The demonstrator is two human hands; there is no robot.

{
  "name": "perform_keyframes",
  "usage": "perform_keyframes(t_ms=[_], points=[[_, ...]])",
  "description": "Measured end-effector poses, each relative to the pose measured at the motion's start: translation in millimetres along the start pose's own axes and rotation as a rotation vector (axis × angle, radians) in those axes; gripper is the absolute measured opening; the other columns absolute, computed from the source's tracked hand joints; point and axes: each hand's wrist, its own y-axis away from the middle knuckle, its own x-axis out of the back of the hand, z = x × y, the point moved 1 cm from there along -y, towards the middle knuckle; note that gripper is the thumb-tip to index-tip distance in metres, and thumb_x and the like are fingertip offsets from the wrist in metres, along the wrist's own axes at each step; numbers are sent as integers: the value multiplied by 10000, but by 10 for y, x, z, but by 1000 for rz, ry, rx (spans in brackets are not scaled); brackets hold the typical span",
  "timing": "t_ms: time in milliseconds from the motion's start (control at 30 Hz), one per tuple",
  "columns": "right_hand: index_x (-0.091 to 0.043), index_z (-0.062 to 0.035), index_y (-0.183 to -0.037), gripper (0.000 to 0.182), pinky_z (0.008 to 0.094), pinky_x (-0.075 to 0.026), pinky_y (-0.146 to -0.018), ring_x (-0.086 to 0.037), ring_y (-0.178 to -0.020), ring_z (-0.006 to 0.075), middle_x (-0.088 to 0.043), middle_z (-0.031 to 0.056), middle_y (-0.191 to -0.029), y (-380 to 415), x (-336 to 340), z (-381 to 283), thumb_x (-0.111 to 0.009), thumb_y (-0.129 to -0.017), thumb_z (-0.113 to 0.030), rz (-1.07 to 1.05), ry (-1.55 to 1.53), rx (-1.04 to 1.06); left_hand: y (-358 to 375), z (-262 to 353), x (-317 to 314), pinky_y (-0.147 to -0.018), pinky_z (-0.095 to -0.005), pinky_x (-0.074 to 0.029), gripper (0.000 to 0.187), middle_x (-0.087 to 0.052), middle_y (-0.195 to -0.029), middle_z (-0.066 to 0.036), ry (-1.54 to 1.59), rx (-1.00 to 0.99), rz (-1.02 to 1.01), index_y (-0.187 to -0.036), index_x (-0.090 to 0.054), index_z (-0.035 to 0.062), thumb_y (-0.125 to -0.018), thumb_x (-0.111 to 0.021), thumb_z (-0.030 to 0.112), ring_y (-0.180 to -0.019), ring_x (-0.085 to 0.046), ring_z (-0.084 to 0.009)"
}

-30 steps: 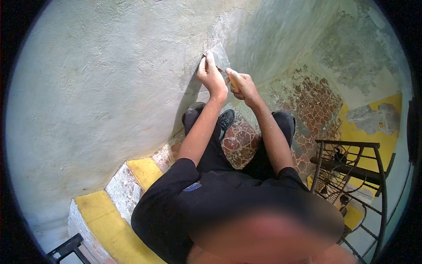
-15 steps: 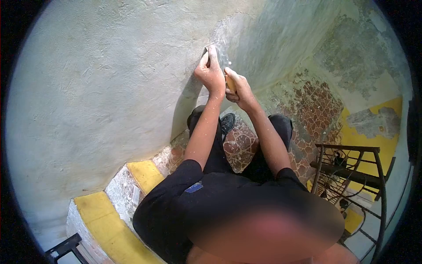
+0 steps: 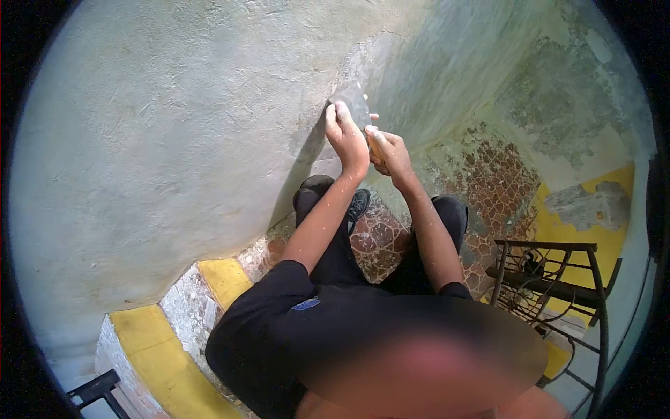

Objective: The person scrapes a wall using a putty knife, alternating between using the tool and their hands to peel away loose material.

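Observation:
Against the rough wall is a scraper with a wide grey metal blade and an orange-yellow handle. My right hand is closed round the handle. My left hand grips the left part of the blade, with its fingertips on the metal close to the wall. Part of the blade is hidden behind that hand. Just above the blade, a patch of wall looks paler and scraped. Small light flecks show beside the blade's right side, and white specks dot both forearms.
Yellow-edged steps run down the lower left. Worn brown stone-patterned flooring lies around my feet. A rusty metal railing stands at the lower right, before a peeling yellow-and-white wall. A dark metal frame is at bottom left.
Both hands and the scraper have come down the wall and slightly right, nearer to me. More of the blade's face now shows. The hold on the scraper continues.

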Motion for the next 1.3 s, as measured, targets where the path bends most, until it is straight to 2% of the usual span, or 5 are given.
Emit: perform_keyframes(t_ms=[133,167,433,900,1300], points=[[-712,-38,-863,372,244,-252,-432,-385,-461,39,-503,-51,-580,-136,-18,198,-671,-1010,-377,15,14,82,86,51,6,-539,-367,-602,345,-683,-1192,-166,97,88,7,-1267,-450,21,-1113,-315,298,-750,-723,-292],[-713,-20,-1168,363,226,-284,-443,-422,-495,33,-581,-52,-699,-189,37,280,-644,-1023,-346,-36,59,47,85,62,20,-517,-380,-604,369,-680,-1197,-173,116,97,19,-1282,-434,30,-1106,-303,326,-741,-720,-310],[-743,-31,-985,343,230,-284,-463,-397,-511,29,-535,-69,-666,-48,-198,128,-657,-1019,-362,-104,53,-23,53,165,161,-491,-333,-570,504,-659,-1216,-201,159,141,9,-1262,-452,-2,-1124,-269,447,-704,-702,-316],[-673,-18,-1257,336,224,-272,-451,-392,-505,17,-545,-71,-701,-35,-325,311,-602,-1054,-276,-61,-154,42,12,270,105,-381,-322,-533,410,-705,-1158,-260,1,21,-5,-1153,-423,-51,-1149,-259,325,-536,-685,-316],[-746,55,-1027,301,219,-362,-540,-522,-653,33,-656,-24,-803,26,-466,394,-603,-1052,-209,-27,-200,-24,24,396,79,-343,-321,-507,399,-710,-1159,-269,-171,31,-20,-1141,-428,-74,-1144,-256,287,-516,-680,-316]])
